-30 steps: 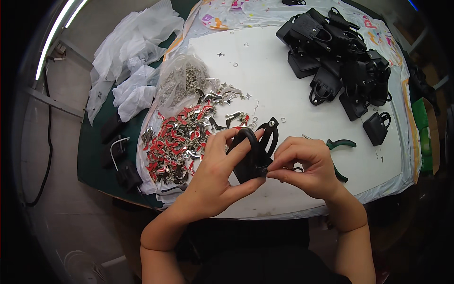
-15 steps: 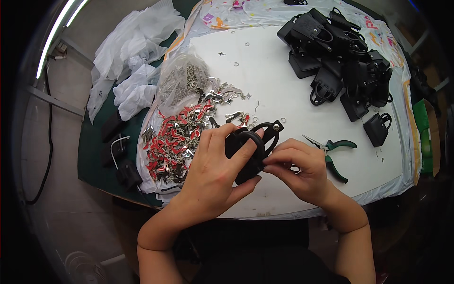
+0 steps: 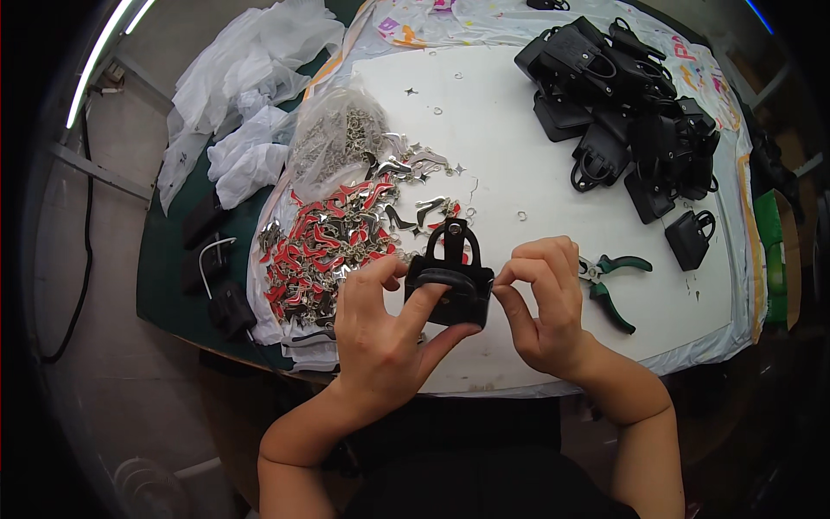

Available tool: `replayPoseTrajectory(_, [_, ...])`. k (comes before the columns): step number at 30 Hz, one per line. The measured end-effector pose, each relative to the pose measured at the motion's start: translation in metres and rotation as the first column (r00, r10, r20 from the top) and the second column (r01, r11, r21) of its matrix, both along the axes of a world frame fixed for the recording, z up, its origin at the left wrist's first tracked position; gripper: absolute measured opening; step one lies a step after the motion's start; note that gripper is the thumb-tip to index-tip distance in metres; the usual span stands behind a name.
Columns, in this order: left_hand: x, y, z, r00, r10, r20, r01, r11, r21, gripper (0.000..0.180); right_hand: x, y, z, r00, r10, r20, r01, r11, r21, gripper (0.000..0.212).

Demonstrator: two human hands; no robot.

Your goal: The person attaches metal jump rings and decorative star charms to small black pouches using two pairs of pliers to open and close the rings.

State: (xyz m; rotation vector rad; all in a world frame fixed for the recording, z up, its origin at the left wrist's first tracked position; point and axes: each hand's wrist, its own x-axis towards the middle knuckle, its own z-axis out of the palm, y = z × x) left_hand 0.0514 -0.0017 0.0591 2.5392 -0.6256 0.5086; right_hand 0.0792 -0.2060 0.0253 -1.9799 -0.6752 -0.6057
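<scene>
A miniature black handbag [image 3: 471,307] with looped handles is gripped by my left hand [image 3: 376,333], its thumb across the front and its fingers at the left side. At the bag's right upper edge, my right hand [image 3: 549,303] pinches thumb and forefinger together. Whatever sits between those fingertips is too small to make out. Green-handled pliers [image 3: 615,311] lie open just right of my right hand. Left of the bag spreads a heap of red, black and silver high-heel shoe charms [image 3: 324,251] with small metal rings and chains.
A clear plastic bag [image 3: 333,147] of metal pieces stands behind the charms. Many black mini handbags [image 3: 605,95] are piled at far right, with a single mini handbag [image 3: 689,240] nearer. Loose rings and star charms dot the white board [image 3: 562,182]. Crumpled white plastic [image 3: 246,86] lies far left.
The mini handbag has turned so its handles point away from me and its front shows more. My right hand has shifted slightly right, still pinching at the bag's edge.
</scene>
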Motion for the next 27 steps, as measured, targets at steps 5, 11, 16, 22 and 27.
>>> replayPoseTrajectory(5, [-0.027,0.031,-0.006,0.941,-0.173,-0.291,0.129,0.978,-0.164,0.048,0.000,-0.006,0.008,0.948,0.190,-0.256,-0.132,0.965,0.226,0.012])
replayPoseTrajectory(11, [-0.052,0.095,-0.016,0.949,0.129,-0.288,-0.050,0.962,0.267,0.041,0.003,-0.010,0.011,0.922,0.272,-0.274,-0.228,0.956,0.183,0.012])
replayPoseTrajectory(16, [-0.055,0.117,-0.043,0.996,-0.009,-0.090,0.031,0.969,0.247,0.035,0.001,-0.006,0.013,0.877,0.378,-0.296,-0.355,0.926,0.131,0.016])
replayPoseTrajectory(22, [-0.064,0.125,-0.028,0.974,0.017,-0.226,-0.031,0.998,-0.055,0.031,-0.016,0.000,0.012,0.932,0.327,-0.157,-0.338,0.940,-0.047,0.023])
replayPoseTrajectory(27, [-0.045,0.109,0.009,0.968,-0.043,-0.247,0.041,0.999,-0.013,0.029,-0.032,0.008,0.004,0.955,0.280,-0.096,-0.284,0.958,-0.028,0.024])
